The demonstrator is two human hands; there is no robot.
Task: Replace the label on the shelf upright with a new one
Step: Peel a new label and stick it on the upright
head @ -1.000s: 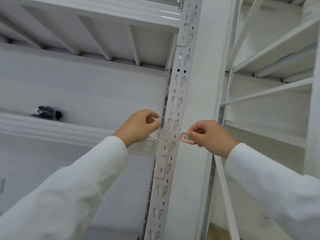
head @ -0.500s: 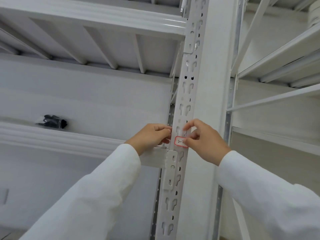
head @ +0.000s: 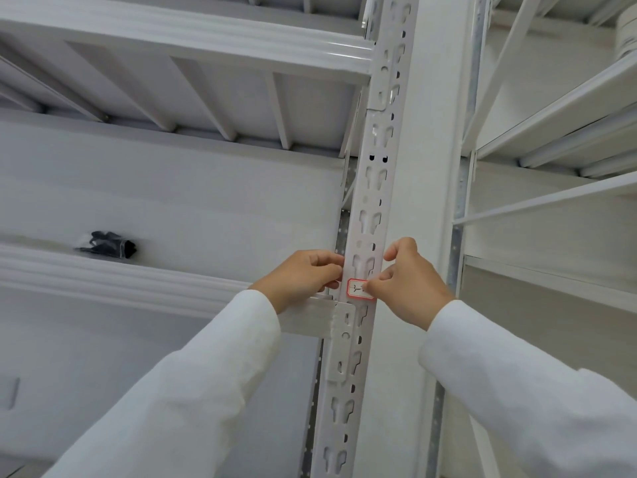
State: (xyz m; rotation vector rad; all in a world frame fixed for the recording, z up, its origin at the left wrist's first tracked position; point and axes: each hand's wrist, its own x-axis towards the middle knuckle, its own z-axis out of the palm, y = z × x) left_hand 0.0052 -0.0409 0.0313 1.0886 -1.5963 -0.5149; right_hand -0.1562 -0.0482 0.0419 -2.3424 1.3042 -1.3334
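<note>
A small white label (head: 356, 289) with a red border and a handwritten mark lies flat on the front of the white perforated shelf upright (head: 370, 188), just above the beam bracket. My right hand (head: 408, 288) has its curled fingertips on the label's right end and its thumb raised against the upright's right edge. My left hand (head: 303, 274) is curled against the upright's left edge, its fingertips right beside the label's left border. Nothing shows between its fingers.
A white shelf beam (head: 103, 274) runs left from the bracket, and a black bundle in clear wrap (head: 108, 244) lies on that shelf. Another shelf deck (head: 193, 56) is overhead. A second white rack (head: 558, 139) stands to the right.
My right hand carried the label leftward from the upright's side onto its front face. My left hand closed in on the upright's left edge. The view tilted slightly.
</note>
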